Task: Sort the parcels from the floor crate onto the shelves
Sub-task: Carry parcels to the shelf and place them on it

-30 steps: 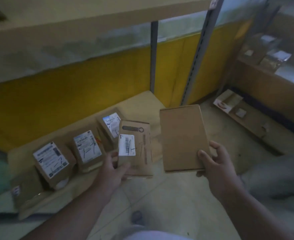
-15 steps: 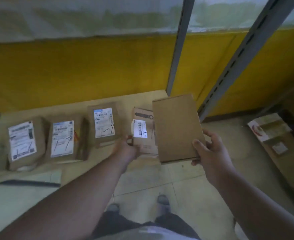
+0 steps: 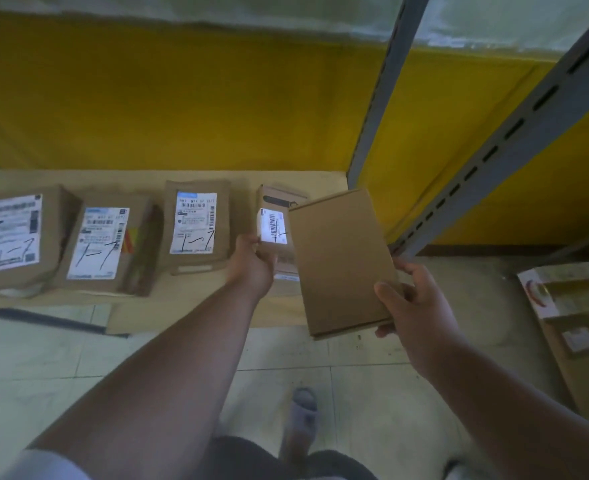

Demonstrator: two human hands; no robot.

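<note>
Now the left hand (image 3: pixel 251 265) has lowered its small labelled brown cardboard parcel (image 3: pixel 275 233) to the low shelf board (image 3: pixel 196 306), still gripping it, beside three labelled boxes. Right hand (image 3: pixel 414 306) holds a plain flat cardboard box (image 3: pixel 341 265), likely next.

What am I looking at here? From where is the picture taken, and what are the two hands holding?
No machine here: a person wears a camera on the head, looking down at their own arms. The left hand grips a small labelled parcel at the low shelf board, beside three labelled parcels already lying there in a row. The right hand holds a plain brown box with no visible label, fingers curled on its edge. Below is a tiled floor; behind stands a yellow wall.
</note>
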